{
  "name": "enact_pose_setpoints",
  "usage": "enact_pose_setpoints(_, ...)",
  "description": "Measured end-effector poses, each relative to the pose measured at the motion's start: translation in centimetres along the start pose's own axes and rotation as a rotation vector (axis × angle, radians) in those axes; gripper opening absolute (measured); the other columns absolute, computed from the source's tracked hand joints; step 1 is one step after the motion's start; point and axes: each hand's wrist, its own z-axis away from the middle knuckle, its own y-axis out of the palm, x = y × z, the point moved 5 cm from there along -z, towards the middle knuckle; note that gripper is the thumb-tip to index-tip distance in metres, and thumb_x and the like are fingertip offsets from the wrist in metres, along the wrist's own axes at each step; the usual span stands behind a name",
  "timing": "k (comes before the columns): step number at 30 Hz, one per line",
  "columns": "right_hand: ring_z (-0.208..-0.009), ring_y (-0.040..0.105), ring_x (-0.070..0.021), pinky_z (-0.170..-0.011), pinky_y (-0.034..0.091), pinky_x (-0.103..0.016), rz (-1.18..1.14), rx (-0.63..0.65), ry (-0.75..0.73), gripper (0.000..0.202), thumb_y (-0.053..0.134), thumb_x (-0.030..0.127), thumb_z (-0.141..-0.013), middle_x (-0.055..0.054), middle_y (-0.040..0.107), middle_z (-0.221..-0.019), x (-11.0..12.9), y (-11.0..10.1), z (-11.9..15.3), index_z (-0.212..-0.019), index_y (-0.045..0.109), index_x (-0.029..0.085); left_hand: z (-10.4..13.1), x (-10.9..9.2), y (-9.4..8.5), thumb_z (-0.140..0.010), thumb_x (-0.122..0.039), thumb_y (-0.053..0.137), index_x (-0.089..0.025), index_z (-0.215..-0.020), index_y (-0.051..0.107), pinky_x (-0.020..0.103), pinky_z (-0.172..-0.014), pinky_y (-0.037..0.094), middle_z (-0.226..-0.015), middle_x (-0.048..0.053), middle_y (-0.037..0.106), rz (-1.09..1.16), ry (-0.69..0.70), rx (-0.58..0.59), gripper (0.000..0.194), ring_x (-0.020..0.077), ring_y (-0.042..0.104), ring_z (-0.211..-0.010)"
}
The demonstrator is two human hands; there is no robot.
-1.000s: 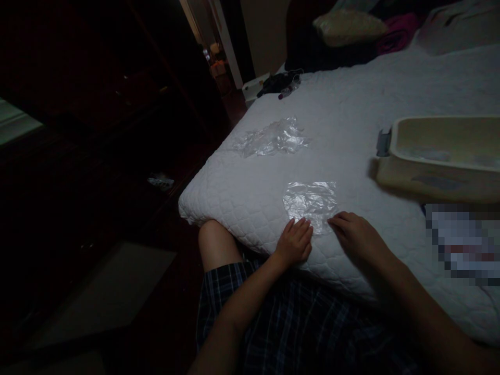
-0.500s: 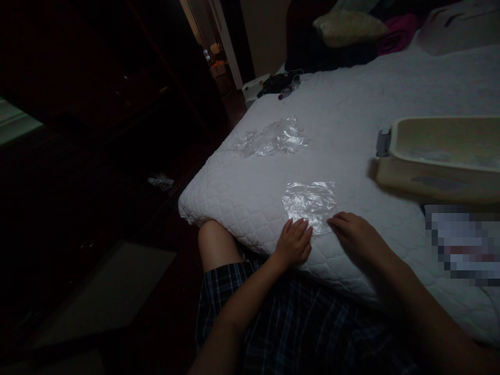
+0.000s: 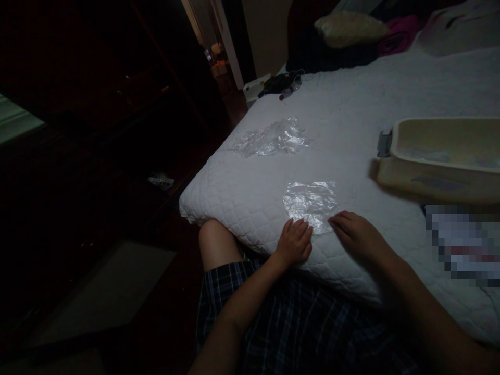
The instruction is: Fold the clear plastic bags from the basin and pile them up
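The left hand (image 3: 294,242) lies open, palm down, its slightly parted fingers over the near left edge of a clear plastic sheet (image 3: 310,200). The right hand (image 3: 358,234) has its thumb and fingers pinched together on the sheet's near right corner. The sheet lies flat but wrinkled just ahead of both hands, on a white quilted bed cover (image 3: 234,192). Farther ahead of the left hand, and a little to its left, is a crumpled heap of clear plastic (image 3: 273,138).

Ahead and to the right of the right hand stands an open cream container (image 3: 398,179) with a grey latch (image 3: 384,144); the greyish patch (image 3: 441,182) on its side is too dim to read. Directly right of that hand, pixelation hides any print on a pale item (image 3: 463,242). Well beyond both hands are a yellowish cushion-like bundle (image 3: 351,28) and a magenta roll (image 3: 399,35).

Compared with the frame before, the view has shifted very slightly; both hands and the sheet keep their places on the cover.
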Motion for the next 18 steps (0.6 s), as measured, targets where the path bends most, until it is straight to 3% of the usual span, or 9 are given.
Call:
enact_pose_setpoints(6, -0.085, 0.063, -0.0198, -0.076, 0.051, -0.034, -0.233, -0.194, 0.097, 0.022, 0.049, 0.033, -0.090, -0.007, 0.066, -0.093, -1.0, -0.6, 0.2, -0.095, 0.067, 0.021, 0.3, 0.1, 0.0, -0.085, -0.028, 0.043, -0.012, -0.127, 0.051, 0.053, -0.109, 0.034, -0.128, 0.018, 0.055, -0.018, -0.006, -0.094, 0.046, 0.0287, 0.047, -0.128)
enact_pose_setpoints(13, -0.083, 0.064, -0.0197, -0.075, 0.051, -0.034, -0.208, -0.296, 0.163, 0.018, 0.052, 0.031, -0.089, -0.007, 0.066, -0.090, -1.4, -1.2, 0.6, -0.095, 0.065, 0.021, 1.0, 0.4, -0.1, -0.085, -0.028, 0.045, -0.013, -0.124, 0.050, 0.053, -0.104, 0.040, -0.126, 0.019, 0.055, 0.064, 0.056, -0.205, 0.042, 0.0287, 0.048, -0.126)
enact_pose_setpoints(18, -0.082, 0.063, -0.0203, -0.074, 0.050, -0.035, -0.227, -0.314, 0.211, 0.018, 0.052, 0.032, -0.089, -0.007, 0.066, -0.091, -1.8, -1.4, 0.8, -0.094, 0.065, 0.021, 0.1, 2.2, -2.3, -0.087, -0.024, 0.046, -0.016, -0.118, 0.052, 0.046, -0.095, 0.049, -0.122, 0.015, 0.057, 0.085, -0.009, -0.252, 0.033, 0.0251, 0.054, -0.117)
